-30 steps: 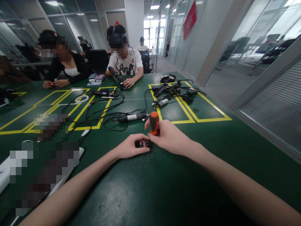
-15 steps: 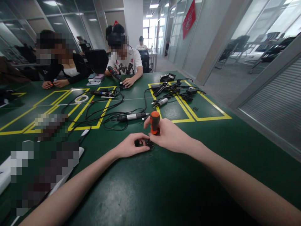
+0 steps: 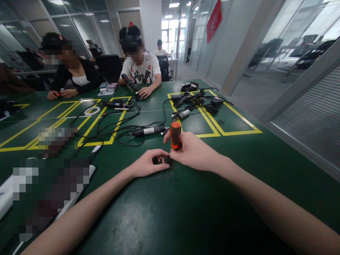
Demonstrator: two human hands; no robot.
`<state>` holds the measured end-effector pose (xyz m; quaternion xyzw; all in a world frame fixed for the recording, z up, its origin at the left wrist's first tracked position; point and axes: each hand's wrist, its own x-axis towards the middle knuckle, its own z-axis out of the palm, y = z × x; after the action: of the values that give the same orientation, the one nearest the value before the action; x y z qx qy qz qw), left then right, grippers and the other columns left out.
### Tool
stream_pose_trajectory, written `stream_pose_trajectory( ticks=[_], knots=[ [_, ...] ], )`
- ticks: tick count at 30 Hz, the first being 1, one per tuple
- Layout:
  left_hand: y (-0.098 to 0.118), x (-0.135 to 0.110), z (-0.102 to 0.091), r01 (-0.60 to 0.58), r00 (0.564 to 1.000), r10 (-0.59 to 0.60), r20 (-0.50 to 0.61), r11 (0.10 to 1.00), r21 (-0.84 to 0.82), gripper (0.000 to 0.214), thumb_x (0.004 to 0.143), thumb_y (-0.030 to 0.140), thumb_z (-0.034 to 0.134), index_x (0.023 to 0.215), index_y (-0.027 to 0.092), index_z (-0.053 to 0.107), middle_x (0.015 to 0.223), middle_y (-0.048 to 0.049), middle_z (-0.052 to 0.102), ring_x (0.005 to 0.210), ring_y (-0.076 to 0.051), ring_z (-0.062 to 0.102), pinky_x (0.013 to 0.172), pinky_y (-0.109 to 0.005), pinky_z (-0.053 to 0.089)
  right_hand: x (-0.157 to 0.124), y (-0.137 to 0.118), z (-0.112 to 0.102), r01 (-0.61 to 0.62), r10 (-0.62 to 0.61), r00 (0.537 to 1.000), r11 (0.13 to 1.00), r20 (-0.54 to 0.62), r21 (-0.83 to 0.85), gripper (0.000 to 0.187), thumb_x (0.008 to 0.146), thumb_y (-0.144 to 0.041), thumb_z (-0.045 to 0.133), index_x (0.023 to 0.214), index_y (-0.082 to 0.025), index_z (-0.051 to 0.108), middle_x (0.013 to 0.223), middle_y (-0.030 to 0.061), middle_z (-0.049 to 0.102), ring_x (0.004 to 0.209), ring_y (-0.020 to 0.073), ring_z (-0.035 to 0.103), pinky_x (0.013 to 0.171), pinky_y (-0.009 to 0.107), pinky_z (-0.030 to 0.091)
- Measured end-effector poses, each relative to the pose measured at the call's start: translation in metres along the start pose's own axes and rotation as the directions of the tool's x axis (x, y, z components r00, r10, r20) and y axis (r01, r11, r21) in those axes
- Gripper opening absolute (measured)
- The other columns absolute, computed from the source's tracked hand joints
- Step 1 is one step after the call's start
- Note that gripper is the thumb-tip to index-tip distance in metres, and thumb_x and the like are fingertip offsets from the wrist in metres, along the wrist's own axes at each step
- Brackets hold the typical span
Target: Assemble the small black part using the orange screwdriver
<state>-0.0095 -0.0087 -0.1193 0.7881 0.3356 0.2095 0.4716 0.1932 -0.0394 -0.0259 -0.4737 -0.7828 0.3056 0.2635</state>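
Small black part (image 3: 162, 161): mostly covered by both hands, shape not readable.
Screwdriver (image 3: 175, 134): orange handle visible; shaft and tip hidden behind the right hand (image 3: 192, 152).
Left of the black part: pixelated patches, contents unreadable.
Both forearms: cut off at the picture's bottom edge.

Glass-walled office (image 3: 79, 28), green table (image 3: 186, 212)

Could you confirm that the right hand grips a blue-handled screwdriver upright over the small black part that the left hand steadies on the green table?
Not quite: the handle is orange, not blue. In the head view, the right hand grips an orange-handled screwdriver upright over the small black part that the left hand steadies on the green table.
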Motion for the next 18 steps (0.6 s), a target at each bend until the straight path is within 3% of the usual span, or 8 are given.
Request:
stream_pose_trajectory(
  ticks=[5, 8, 14, 18],
  knots=[
    [-0.0022, 0.0001, 0.0005, -0.014, 1.0, 0.014, -0.01, 1.0, 0.01, 0.029, 0.085, 0.039, 0.073, 0.101, 0.015, 0.07, 0.087, -0.0007, 0.067, 0.078, -0.015, 0.058, 0.076, -0.027, 0.049, -0.0004, -0.0009, 0.0035, -0.016, 0.015, 1.0, 1.0, -0.012, -0.016, 0.014, 0.074, -0.014, 0.063, 0.086, -0.02, 0.061, 0.061, -0.0072, 0.049, 0.059, 0.013, 0.046, 0.062, 0.027, 0.033],
    [-0.0033, 0.0003, 0.0003, -0.024, 1.0, 0.024, -0.008, 1.0, 0.002, 0.028, 0.086, 0.037, 0.073, 0.102, 0.015, 0.07, 0.088, -0.0015, 0.068, 0.078, -0.015, 0.059, 0.076, -0.028, 0.05, 0.0012, 0.0008, 0.0044, -0.003, 0.003, 0.999, 1.0, -0.047, -0.005, 0.007, 0.079, -0.015, 0.061, 0.084, -0.019, 0.061, 0.066, -0.0045, 0.054, 0.062, 0.0138, 0.049, 0.064, 0.027, 0.034],
    [-0.0002, -0.0002, -0.0016, -0.002, 1.0, 0.003, 0.017, 0.999, -0.038, 0.03, 0.085, 0.039, 0.074, 0.101, 0.013, 0.069, 0.082, 0.0, 0.065, 0.074, -0.013, 0.056, 0.074, -0.025, 0.047, 0.0003, 0.0043, -0.002, 0.003, -0.002, 1.0, 1.0, -0.019, 0.019, 0.025, 0.074, -0.007, 0.057, 0.095, -0.019, 0.062, 0.073, -0.0038, 0.056, 0.065, 0.0144, 0.051, 0.067, 0.028, 0.038],
    [0.0006, -0.0006, -0.0037, 0.058, 0.997, -0.056, 0.05, 0.997, -0.049, 0.034, 0.087, 0.044, 0.073, 0.096, 0.012, 0.07, 0.073, 0.0024, 0.059, 0.068, -0.012, 0.052, 0.068, -0.024, 0.043, -0.0015, 0.0032, -0.0029, -0.041, 0.041, 0.999, 0.999, 0.006, 0.03, 0.026, 0.072, -0.01, 0.061, 0.095, -0.02, 0.06, 0.071, -0.0059, 0.053, 0.061, 0.0131, 0.048, 0.063, 0.028, 0.037]
  ],
)
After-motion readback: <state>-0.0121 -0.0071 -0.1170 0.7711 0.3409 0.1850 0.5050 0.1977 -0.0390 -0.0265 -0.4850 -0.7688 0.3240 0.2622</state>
